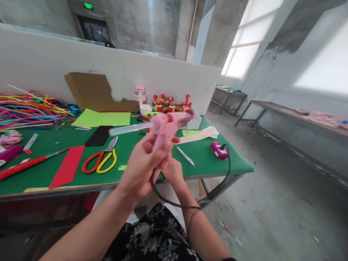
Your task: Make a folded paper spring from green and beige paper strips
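A pink hot glue gun (165, 125) is held up over the front of the green table, its nozzle pointing right. From its back end sticks a long translucent glue stick (130, 129). My left hand (145, 157) is closed around the gun's handle. Just to the right and partly behind it, my right hand (173, 169) has its fingers curled in near the bottom of the handle; what they hold is hidden. A black cord (174, 204) hangs below my hands and loops right, toward a purple power socket (219, 150).
On the green table (152, 154) lie scissors (103, 157), a black phone (99, 135), red card (67, 166), lime sheet (103, 119), white pen (185, 156) and colourful pipe cleaners (29, 110). Red-and-green craft figures (172, 105) stand by a white box (197, 121) behind the gun.
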Demonstrator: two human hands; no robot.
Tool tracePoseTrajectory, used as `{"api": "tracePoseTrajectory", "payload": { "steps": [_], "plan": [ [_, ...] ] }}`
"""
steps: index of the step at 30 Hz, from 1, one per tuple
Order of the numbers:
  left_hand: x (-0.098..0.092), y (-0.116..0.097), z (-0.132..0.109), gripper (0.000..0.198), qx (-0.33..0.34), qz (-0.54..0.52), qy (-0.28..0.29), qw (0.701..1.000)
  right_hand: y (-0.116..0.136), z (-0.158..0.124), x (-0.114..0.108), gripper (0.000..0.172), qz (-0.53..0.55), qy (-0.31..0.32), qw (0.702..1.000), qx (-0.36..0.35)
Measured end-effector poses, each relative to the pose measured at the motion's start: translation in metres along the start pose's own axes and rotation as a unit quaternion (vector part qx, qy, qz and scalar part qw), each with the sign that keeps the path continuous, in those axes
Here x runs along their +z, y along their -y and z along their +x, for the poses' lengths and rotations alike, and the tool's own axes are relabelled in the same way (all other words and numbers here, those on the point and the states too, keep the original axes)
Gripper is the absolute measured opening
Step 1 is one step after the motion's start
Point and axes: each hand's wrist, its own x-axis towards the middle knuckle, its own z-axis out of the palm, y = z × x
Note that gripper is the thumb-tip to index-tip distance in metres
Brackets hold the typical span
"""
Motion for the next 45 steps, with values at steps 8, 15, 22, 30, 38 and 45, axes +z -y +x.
{"api": "tracePoseTrajectory", "payload": {
  "steps": [8,15,22,30,38,45],
  "plan": [
    [-0.091,0.028,-0.082,0.048,-0.188,0.091,-0.243,0.947,-0.002,-0.003,-0.003,0.017,0.066,-0.011,0.998,0.008],
    [-0.097,0.047,-0.092,0.046,-0.231,0.187,-0.253,0.921,-0.004,-0.013,0.0,0.02,0.069,-0.034,0.995,-0.055],
    [-0.094,0.058,-0.08,0.044,-0.252,0.344,-0.188,0.884,-0.005,-0.019,0.003,0.017,0.099,-0.073,0.99,-0.065],
    [-0.097,0.055,-0.059,0.039,-0.208,0.48,-0.121,0.844,-0.005,-0.019,0.003,0.016,0.088,-0.076,0.992,-0.056],
    [-0.089,0.047,-0.046,0.033,-0.216,0.489,-0.071,0.842,-0.004,-0.018,0.005,0.016,0.076,-0.062,0.994,-0.051],
    [-0.09,0.047,-0.042,0.032,-0.204,0.486,-0.056,0.848,-0.005,-0.019,0.005,0.016,0.075,-0.054,0.995,-0.043]
  ]
}}
